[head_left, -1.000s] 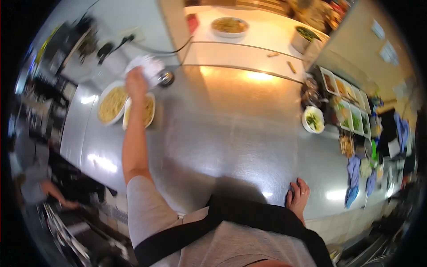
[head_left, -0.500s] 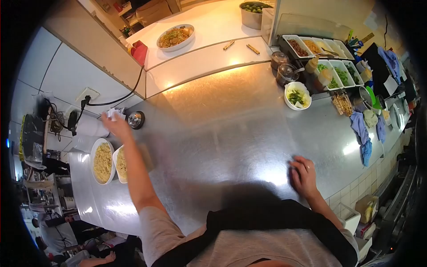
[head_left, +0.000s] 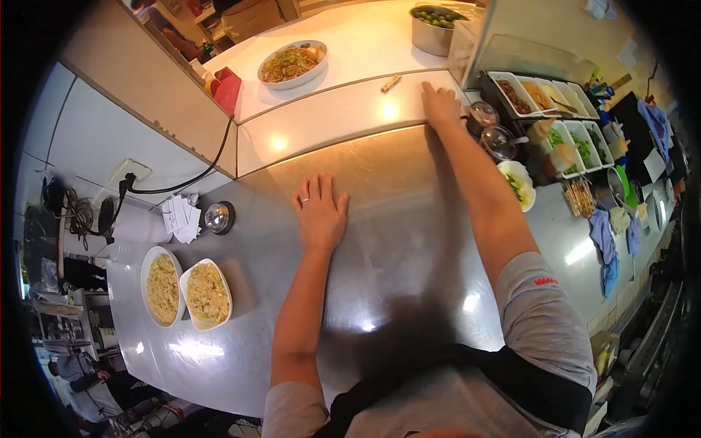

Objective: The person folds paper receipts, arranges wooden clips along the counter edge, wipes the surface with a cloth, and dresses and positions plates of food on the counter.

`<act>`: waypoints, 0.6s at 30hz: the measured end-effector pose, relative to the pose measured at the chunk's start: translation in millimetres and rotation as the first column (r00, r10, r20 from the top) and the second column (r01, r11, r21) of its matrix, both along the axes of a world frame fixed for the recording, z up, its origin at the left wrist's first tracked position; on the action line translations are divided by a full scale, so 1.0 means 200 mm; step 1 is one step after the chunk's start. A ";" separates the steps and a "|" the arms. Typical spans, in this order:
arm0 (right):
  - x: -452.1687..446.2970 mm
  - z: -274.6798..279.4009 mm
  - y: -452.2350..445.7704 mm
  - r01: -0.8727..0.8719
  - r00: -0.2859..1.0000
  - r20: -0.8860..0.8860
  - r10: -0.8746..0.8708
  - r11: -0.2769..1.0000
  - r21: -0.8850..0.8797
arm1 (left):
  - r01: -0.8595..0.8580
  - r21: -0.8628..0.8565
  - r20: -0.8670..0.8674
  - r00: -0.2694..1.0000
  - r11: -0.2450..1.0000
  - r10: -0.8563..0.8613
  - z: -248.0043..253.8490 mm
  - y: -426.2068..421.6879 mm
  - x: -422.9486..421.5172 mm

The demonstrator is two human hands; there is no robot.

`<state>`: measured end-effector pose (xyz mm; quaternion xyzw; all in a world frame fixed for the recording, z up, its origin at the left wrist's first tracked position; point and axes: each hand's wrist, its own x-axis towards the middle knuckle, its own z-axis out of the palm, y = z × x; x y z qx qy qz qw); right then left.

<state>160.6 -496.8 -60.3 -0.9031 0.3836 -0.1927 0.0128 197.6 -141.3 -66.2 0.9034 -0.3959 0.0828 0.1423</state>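
Observation:
My left hand [head_left: 321,217] lies palm down on the steel counter [head_left: 380,175], fingers spread, with a ring on one finger and nothing in it. At the pass shelf's right end, my right hand [head_left: 441,106] is on the white ledge [head_left: 328,109] with its fingers curled together; what they hold, if anything, is hidden. Left of it on the ledge lies a small tan stick-like item [head_left: 391,84]. A bowl of greens [head_left: 518,185] stands below my right forearm's outer side, near two lidded glass jars [head_left: 499,141].
Two dishes of fried rice [head_left: 162,288] [head_left: 208,294] stand at the left, near a metal bell [head_left: 219,217] and paper slips [head_left: 182,218]. A noodle plate [head_left: 292,64] and a pot of green items [head_left: 434,31] sit on the upper shelf. Ingredient trays [head_left: 544,95] and cloths [head_left: 603,241] are at the right.
My left hand has moved from the paper slips to the middle of the counter. My right hand has gone from the front edge up to the ledge, where a second tan item is no longer visible.

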 end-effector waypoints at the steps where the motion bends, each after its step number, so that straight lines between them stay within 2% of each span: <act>1: 0.04 0.00 -0.07 -0.036 0.996 -0.087 0.037 0.999 0.009 | -0.001 -0.009 0.004 1.000 1.000 0.001 0.00 0.00 0.00; 4: 0.18 0.06 -0.16 -0.073 0.990 0.129 0.066 0.996 0.055 | -0.012 -0.023 -0.013 1.000 1.000 0.012 0.01 0.00 0.00; 5: 0.25 0.12 -0.14 -0.037 0.991 0.127 0.035 0.999 0.009 | -0.015 -0.032 -0.006 1.000 0.999 0.015 0.00 0.00 0.00; 8: 0.44 -0.04 -0.08 -0.246 0.953 -0.231 0.195 0.945 -0.215 | -0.013 -0.056 0.011 1.000 0.998 0.013 -0.01 0.00 0.02; 10: 0.43 -0.09 0.18 -0.335 0.936 -0.157 0.314 0.933 -0.132 | 0.009 -0.078 0.002 1.000 0.997 -0.009 0.00 0.00 0.02; 12: 0.20 0.01 0.51 -0.446 0.890 -0.139 0.435 0.893 -0.059 | -0.005 -0.068 0.031 1.000 0.998 0.007 -0.04 0.00 0.04; 13: 0.06 0.05 0.64 -0.537 0.834 -0.203 0.513 0.839 -0.084 | 0.010 -0.059 0.045 0.999 0.998 -0.007 -0.06 0.00 0.04; 14: -0.03 -0.11 0.75 -0.459 0.886 -0.170 0.432 0.870 -0.180 | 0.018 -0.073 0.045 0.999 0.997 -0.015 -0.05 0.01 0.04; 15: -0.29 0.05 0.95 -0.513 0.854 -0.164 0.495 0.853 -0.098 | 0.031 -0.086 0.046 0.999 0.996 -0.027 -0.05 0.01 0.04; 16: -0.50 0.01 1.07 -0.559 0.821 -0.184 0.540 0.826 -0.072 | 0.047 -0.099 0.101 0.994 0.994 -0.037 -0.09 0.02 0.06; 17: -0.73 -0.06 1.17 -0.652 0.758 -0.071 0.648 0.751 -0.102 | 0.061 -0.113 0.154 0.987 0.992 -0.043 -0.11 0.03 0.06; 18: -0.99 0.01 1.27 -0.694 0.719 -0.073 0.691 0.718 -0.046 | 0.074 -0.134 0.128 0.990 0.988 -0.057 -0.09 0.04 0.04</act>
